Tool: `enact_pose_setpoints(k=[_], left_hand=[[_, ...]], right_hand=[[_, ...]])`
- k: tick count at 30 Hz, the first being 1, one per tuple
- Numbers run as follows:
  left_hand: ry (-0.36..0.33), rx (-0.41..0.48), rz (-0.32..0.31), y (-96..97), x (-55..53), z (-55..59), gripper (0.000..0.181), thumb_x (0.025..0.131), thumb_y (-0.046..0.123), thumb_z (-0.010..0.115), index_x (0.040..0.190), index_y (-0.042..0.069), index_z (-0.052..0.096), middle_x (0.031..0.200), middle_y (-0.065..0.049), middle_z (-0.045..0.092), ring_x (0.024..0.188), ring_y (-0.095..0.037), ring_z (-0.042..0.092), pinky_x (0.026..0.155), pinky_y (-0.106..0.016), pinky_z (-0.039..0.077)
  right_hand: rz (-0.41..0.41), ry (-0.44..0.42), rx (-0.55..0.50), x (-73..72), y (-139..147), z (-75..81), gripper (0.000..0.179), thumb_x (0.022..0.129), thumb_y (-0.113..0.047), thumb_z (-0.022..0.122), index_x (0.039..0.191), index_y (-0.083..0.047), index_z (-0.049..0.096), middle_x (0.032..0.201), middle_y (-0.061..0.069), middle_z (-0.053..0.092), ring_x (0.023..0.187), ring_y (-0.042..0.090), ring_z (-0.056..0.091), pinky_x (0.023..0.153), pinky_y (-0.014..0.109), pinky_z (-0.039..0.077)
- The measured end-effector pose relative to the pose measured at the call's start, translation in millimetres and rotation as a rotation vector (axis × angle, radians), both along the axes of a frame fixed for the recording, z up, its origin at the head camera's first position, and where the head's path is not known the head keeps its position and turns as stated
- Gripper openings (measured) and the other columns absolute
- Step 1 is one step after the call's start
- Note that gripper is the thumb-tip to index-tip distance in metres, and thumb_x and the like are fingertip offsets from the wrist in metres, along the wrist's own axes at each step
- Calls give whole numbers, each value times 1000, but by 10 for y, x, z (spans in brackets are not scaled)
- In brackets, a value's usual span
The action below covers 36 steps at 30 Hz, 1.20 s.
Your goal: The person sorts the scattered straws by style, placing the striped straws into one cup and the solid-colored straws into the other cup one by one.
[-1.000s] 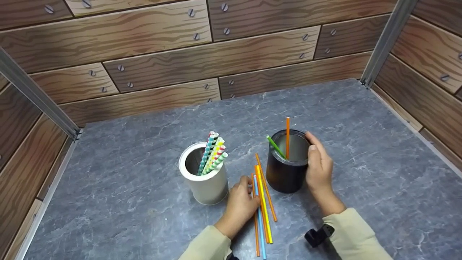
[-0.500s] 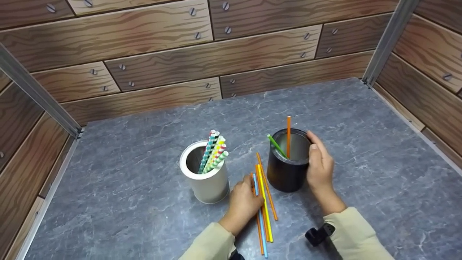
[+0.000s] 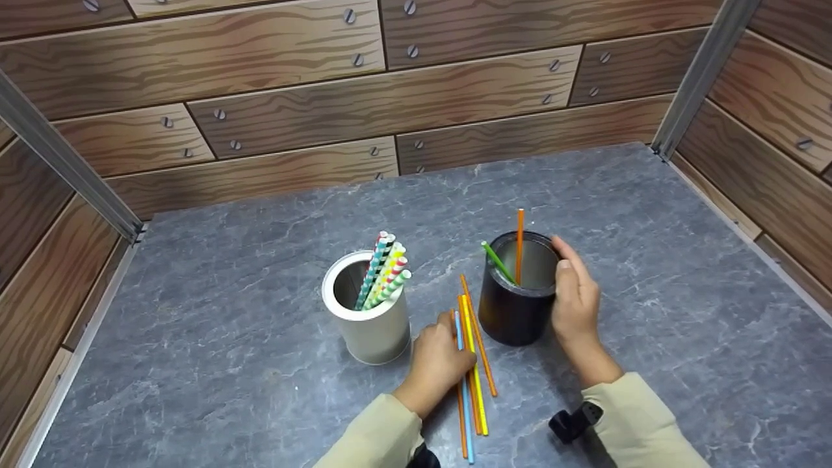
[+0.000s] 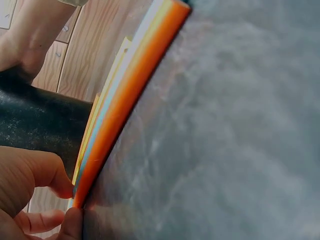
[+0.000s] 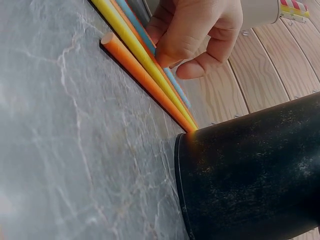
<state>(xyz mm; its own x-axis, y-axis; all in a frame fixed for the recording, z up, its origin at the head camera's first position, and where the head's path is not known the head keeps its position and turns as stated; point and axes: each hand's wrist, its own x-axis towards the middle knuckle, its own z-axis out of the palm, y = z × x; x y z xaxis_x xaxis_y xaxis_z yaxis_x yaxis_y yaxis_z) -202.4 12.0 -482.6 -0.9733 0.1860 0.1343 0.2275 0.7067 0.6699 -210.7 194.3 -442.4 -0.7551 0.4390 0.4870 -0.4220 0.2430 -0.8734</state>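
Note:
Several thin straws lie side by side on the table: a blue straw (image 3: 467, 416), a yellow straw (image 3: 481, 406) and orange straws (image 3: 483, 354). My left hand (image 3: 437, 364) bends over them from the left, thumb and fingertips pinching at the blue straw and an orange straw (image 4: 132, 90) on the near side. To the right stands a black cup (image 3: 510, 318), upright, with an orange straw (image 3: 519, 244) and a green straw (image 3: 496, 260) in it. My right hand (image 3: 576, 305) holds this cup from its right side, fingers at the rim; its far fingers are hidden.
Left of my left hand stands a white cup (image 3: 377, 341) with several striped paper straws (image 3: 385, 273) leaning in it. Wood-patterned panels (image 3: 292, 120) wall in the grey marbled table (image 3: 227, 312) at the back and sides.
My left thumb has shifted slightly right over the straws, and the blue and orange straws under it have moved slightly. The right hand and black cup stay put.

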Motion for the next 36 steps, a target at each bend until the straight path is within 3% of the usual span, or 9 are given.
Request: enact_pose_setpoints(k=[10, 16, 23, 36], left_hand=[[25, 92, 0, -52, -8, -40, 25, 59, 1, 64, 77, 8, 48, 60, 0, 49, 55, -16, 42, 48, -26, 36], [-46, 226, 30, -66, -2, -36, 26, 60, -6, 65, 79, 6, 52, 64, 1, 56, 58, -6, 48, 50, -19, 42], [-141, 336, 100, -96, -11, -15, 26, 64, -7, 66, 86, 4, 58, 68, -2, 58, 61, -8, 52, 55, -21, 47], [-153, 445, 114, -104, 9, 2, 24, 66, -5, 60, 89, 1, 61, 66, -4, 59, 57, -7, 51, 51, -21, 45]], right_hand=[[-9, 6, 4, -12, -1, -8, 36, 96, -7, 37, 125, 7, 54, 127, 23, 53, 116, -2, 48, 101, 15, 37], [-19, 25, 22, -13, 8, -10, 36, 96, -5, 36, 124, 8, 54, 126, 23, 54, 115, -2, 48, 100, 15, 37], [-14, 25, 29, -17, 4, -16, 36, 96, -6, 36, 125, 7, 53, 127, 22, 54, 117, -1, 48, 101, 15, 36], [-13, 22, 22, -9, -5, -14, 36, 96, -6, 35, 125, 8, 53, 127, 23, 53, 117, -2, 47, 101, 15, 36]])
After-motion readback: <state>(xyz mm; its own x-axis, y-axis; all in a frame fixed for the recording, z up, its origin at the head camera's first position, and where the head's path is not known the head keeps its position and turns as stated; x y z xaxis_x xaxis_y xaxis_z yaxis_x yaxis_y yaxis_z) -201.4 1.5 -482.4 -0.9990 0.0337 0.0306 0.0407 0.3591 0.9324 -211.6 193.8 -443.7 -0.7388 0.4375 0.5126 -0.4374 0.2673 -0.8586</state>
